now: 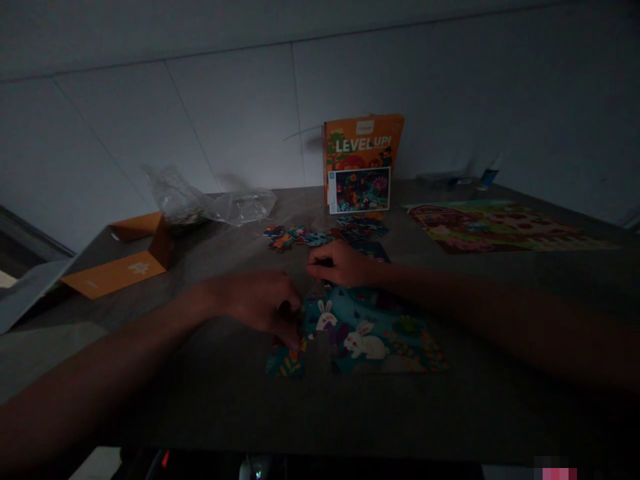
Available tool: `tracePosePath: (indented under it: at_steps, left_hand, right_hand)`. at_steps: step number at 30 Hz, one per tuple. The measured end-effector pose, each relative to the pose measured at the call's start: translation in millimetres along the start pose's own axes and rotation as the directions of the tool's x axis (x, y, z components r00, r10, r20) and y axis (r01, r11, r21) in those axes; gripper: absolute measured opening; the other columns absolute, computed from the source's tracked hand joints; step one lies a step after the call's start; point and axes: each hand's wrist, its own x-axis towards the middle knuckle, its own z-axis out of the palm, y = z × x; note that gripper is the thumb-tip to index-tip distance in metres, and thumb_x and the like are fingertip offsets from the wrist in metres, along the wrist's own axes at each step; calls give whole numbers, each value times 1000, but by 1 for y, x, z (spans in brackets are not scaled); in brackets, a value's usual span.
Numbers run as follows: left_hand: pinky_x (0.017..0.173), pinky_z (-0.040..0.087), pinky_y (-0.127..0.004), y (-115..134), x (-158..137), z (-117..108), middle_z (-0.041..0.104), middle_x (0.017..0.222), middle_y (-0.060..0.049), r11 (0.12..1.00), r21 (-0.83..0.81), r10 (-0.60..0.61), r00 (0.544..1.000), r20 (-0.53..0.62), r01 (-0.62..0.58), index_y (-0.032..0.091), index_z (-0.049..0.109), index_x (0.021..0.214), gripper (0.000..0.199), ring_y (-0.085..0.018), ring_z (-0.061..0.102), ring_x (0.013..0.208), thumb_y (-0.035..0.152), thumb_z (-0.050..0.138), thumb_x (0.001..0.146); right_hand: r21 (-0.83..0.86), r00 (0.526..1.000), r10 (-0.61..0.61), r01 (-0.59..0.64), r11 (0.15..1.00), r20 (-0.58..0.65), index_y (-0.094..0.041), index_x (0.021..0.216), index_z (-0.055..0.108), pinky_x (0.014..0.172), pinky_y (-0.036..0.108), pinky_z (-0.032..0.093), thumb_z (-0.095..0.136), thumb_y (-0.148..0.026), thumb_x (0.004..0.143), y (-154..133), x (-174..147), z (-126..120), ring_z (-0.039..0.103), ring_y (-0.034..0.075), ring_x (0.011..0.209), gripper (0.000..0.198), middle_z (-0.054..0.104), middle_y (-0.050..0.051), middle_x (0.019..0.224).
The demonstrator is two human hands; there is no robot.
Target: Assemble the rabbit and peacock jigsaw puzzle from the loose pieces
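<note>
A partly joined jigsaw puzzle (pixel 400 327) with white rabbits on teal lies on the table in front of me. At its left side my left hand (pixel 263 300) is closed, thumb and fingers pinched at a puzzle piece (pixel 287 363) with orange leaves by the lower left corner. A gap of bare table shows between this piece and the rabbit section. Above the puzzle's top edge my right hand (pixel 345 263) is curled, its fingertips together; what they hold, if anything, is hidden. Loose puzzle pieces (pixel 297 235) are heaped just beyond my right hand.
An orange box (pixel 365 147) stands against the wall, with a picture card (pixel 360 191) leaning on it. To the left are an open orange box part (pixel 120 270) and clear plastic bags (pixel 245 207). A farm puzzle (pixel 480 230) and a small bottle (pixel 490 175) lie right. Dim light.
</note>
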Motion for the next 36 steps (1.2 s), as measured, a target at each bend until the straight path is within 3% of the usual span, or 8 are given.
tracePosePath:
  at_steps: [5, 10, 20, 25, 31, 36]
  left_hand:
    - [45, 30, -20, 2, 1, 0, 66, 59, 3, 1000, -11, -1, 999, 34, 1, 17, 67, 65, 32, -8, 56, 49, 41, 82, 81]
    - [43, 27, -21, 0, 1, -1, 64, 58, 3, 1000, -4, -28, 999, 43, 28, 17, 67, 66, 39, -8, 51, 47, 51, 81, 79]
    - [45, 32, -19, -3, 0, -3, 67, 62, 1, 999, -7, -31, 997, 77, 31, 17, 68, 68, 35, -10, 58, 52, 46, 81, 82]
    - [45, 29, -20, 11, -4, -2, 65, 60, 1, 992, 125, -13, 999, 42, 7, 17, 68, 70, 28, -9, 53, 49, 39, 78, 84]
    - [43, 21, -27, 35, -5, 5, 62, 55, -2, 916, 385, -106, 994, -40, 113, 18, 68, 67, 48, -12, 46, 44, 63, 70, 84]
    - [47, 26, -26, 26, -6, 2, 70, 65, -2, 918, 338, -214, 977, -23, 209, 21, 74, 75, 47, -14, 55, 50, 68, 73, 78]
  right_hand:
    - [-9, 1000, 9, -9, 1000, -3, -16, 71, 62, 56, 23, 34, 57, -23, 90, -1, 0, 0, 54, 11, 56, 21, 64, 0, 62]
    - [-7, 1000, 15, -15, 1000, 6, -16, 70, 61, 56, 23, 34, 57, -24, 90, -1, 0, 0, 54, 10, 55, 22, 63, 0, 62]
    - [-103, 996, -88, 86, 991, -16, -14, 74, 64, 61, 24, 33, 60, -24, 89, 2, 1, 2, 50, 11, 61, 19, 58, -1, 64]
    - [-113, 994, -112, 111, 987, -3, -15, 73, 63, 62, 24, 33, 59, -23, 89, 4, 0, 3, 49, 11, 61, 19, 56, -2, 63]
    - [-124, 992, -127, 127, 984, 8, -15, 73, 63, 62, 24, 33, 59, -21, 89, 3, 0, 3, 50, 11, 62, 17, 58, -1, 65]
    - [-134, 994, -109, 109, 985, 2, -14, 75, 65, 63, 25, 34, 59, -23, 90, 2, -1, 2, 52, 11, 63, 18, 60, 0, 67]
